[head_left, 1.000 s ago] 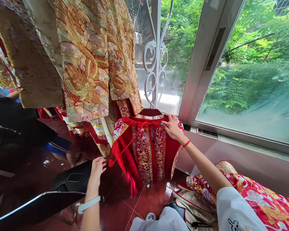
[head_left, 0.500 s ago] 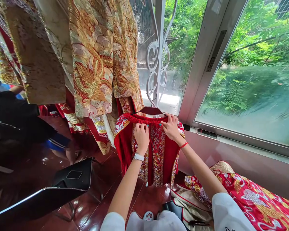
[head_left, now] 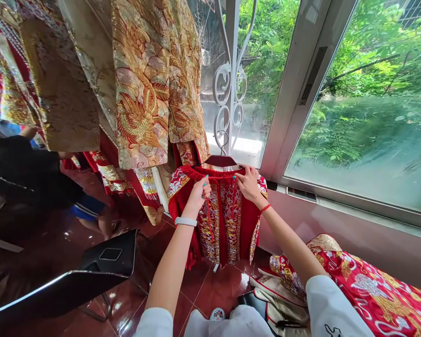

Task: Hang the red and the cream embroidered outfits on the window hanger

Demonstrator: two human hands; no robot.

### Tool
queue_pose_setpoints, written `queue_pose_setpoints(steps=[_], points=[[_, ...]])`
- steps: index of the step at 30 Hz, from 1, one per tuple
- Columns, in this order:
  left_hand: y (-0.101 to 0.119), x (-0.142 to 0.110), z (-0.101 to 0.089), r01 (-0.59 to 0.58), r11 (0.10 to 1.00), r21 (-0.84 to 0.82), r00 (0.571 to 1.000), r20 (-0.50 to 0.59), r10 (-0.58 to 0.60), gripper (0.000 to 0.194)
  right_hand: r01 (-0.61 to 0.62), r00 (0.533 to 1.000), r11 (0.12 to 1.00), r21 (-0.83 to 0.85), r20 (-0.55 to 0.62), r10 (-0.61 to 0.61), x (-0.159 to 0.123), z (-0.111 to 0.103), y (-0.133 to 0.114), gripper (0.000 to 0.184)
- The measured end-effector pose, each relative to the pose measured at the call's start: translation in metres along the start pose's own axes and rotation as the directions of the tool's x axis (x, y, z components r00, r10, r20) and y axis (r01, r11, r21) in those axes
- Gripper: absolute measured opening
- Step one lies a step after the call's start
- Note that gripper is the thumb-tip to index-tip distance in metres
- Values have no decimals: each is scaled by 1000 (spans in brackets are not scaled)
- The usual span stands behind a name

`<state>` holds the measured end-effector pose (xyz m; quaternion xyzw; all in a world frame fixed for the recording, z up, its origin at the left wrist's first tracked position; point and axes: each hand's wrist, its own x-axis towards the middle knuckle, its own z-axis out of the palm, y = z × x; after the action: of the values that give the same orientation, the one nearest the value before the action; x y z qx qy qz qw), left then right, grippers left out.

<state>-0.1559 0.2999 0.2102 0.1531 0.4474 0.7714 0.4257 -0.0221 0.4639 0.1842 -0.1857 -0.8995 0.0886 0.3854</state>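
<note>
A red skirt (head_left: 224,220) with gold embroidered panels hangs from a dark red hanger (head_left: 219,161) hooked on the white window grille (head_left: 228,93). My left hand (head_left: 199,192) is closed on the skirt's waistband at its left, pinching a thin red tie string (head_left: 208,217) that dangles down. My right hand (head_left: 248,183) grips the waistband at the right, fingers curled over the fabric. A red cord sits round my right wrist, a white band round my left.
Gold and red embroidered robes (head_left: 143,84) hang at upper left. More red embroidered cloth (head_left: 368,290) lies at lower right below the window sill. A black chair (head_left: 101,262) stands at lower left. Another person in dark clothes (head_left: 24,173) is at the far left.
My left hand rose from low at the left up to the skirt's waistband and closed on the red string. My right hand stayed on the waistband.
</note>
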Motion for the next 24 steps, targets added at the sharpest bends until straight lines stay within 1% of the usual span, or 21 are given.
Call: queue_pose_setpoints(steps=[2,4,6,8,11,12,13,14,16,17,18,20,22,23,24], points=[[11,0,2,1,999,-49,1000,-20,-2,41,-6,1000,993,122,-9,7,8,-2,2,36],[18,-1,4,1,995,-97,1000,-28,-3,41,21,1000,974,227,-24,-16,12,-5,4,39],[19,-2,4,-9,993,-120,999,-43,4,41,63,997,964,259,-55,-51,10,-7,7,37],[13,-4,1,-11,995,-102,998,-59,5,41,110,991,973,205,-92,-92,1,-7,9,33],[0,-8,-7,-52,998,23,998,-41,53,38,140,986,989,53,-103,-134,-18,-6,12,27],[-4,-9,-10,-81,993,81,996,-16,83,37,141,987,990,25,-75,-139,-23,-6,12,26],[-7,-10,-12,-112,984,136,994,14,111,37,141,990,989,33,-30,-140,-27,-6,12,27],[-10,-10,-14,-141,974,179,990,43,135,36,134,990,987,87,22,-136,-29,-7,12,29],[-13,-10,-17,-178,958,224,983,84,162,38,67,986,949,308,123,-110,-31,-7,10,34],[-15,-9,-17,-188,955,229,981,94,171,38,-1,983,897,442,165,-80,-30,-7,9,35],[-16,-9,-17,-193,955,227,980,97,175,38,-87,977,821,565,208,-39,-29,-7,8,35],[-19,-8,-17,-180,960,213,982,97,163,38,-270,951,611,744,305,50,-26,-7,5,35],[-20,-9,-15,-150,971,184,986,101,133,35,-413,908,398,819,402,116,-23,-7,2,35],[-20,-9,-15,-132,979,158,987,107,116,32,-461,887,337,821,439,144,-21,-8,1,36],[-20,-10,-14,-109,986,122,989,117,95,29,-493,870,329,806,463,169,-20,-9,0,37]])
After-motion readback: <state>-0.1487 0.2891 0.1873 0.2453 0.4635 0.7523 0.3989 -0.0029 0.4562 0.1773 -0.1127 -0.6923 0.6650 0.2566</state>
